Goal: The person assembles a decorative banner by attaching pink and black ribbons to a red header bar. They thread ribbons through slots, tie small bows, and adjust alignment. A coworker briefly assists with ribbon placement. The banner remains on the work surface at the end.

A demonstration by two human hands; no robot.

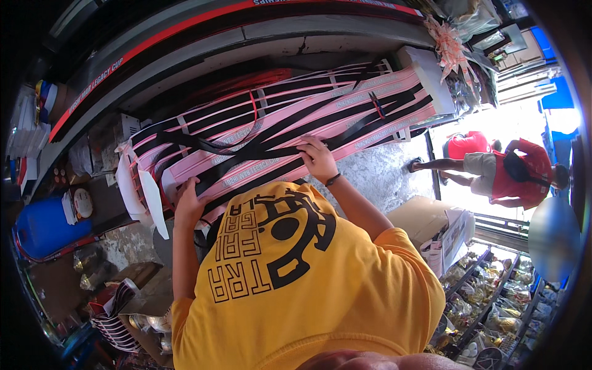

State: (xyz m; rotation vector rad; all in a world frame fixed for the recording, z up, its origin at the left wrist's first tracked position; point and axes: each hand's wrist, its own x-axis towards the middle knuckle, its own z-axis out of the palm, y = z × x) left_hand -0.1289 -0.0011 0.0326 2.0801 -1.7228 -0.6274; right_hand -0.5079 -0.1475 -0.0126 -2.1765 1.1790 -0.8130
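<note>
Long pink printed ribbons [246, 169] and black ribbons [228, 165] lie side by side across a slanted work surface in front of me. At their left end, my left hand [190, 198] has its fingers bent around the edge of a pink ribbon. My right hand [318, 161] pinches a loose black ribbon [280, 152] near the middle, where black lengths cross over the pink ones. A small cutting tool with dark and red parts [377, 106], perhaps snips, rests on the ribbons beyond my right hand.
A white sheet [152, 203] hangs at the surface's left end. A blue container [54, 223] stands at far left, and a cardboard box [416, 219] at right. Shelves of bagged small items [493, 308] are at lower right. Two people in red [524, 172] are outside the doorway.
</note>
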